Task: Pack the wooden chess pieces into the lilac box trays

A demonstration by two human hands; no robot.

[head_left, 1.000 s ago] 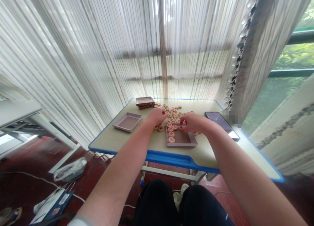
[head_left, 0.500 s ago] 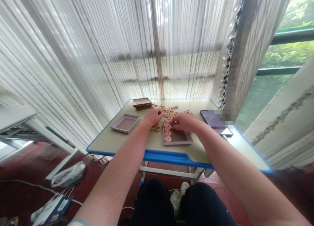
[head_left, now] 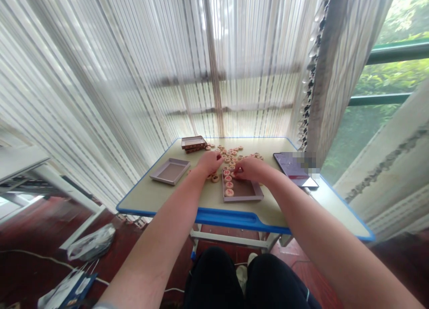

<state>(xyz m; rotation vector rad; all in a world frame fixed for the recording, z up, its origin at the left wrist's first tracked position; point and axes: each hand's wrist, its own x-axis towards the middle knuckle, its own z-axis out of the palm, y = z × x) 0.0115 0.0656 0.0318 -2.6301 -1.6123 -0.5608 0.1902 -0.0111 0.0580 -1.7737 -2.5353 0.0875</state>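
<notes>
Round wooden Chinese chess pieces with red characters (head_left: 229,185) form a column along the left side of a shallow grey box (head_left: 244,199). My right hand (head_left: 251,167) reaches over the box's far edge, its fingers pinched on a pale chess piece (head_left: 233,175) beside the top of that column. Just left of the box, my left hand (head_left: 209,162) hovers over loose pieces with its fingers curled together; what they hold, if anything, is hidden. A dark-marked chess piece (head_left: 215,178) lies beneath my left wrist. More loose pieces (head_left: 230,152) are scattered beyond both hands.
Another shallow grey tray (head_left: 170,171) rests at the left of the table (head_left: 142,193). Behind it are stacked brown patterned box parts (head_left: 193,143). A tablet or large phone (head_left: 291,168) lies at the right. White curtains (head_left: 187,54) hang behind the table.
The camera view has tilted slightly, so the table sits a little lower. Both hands stay almost in place, the right one still at the top of the red column.
</notes>
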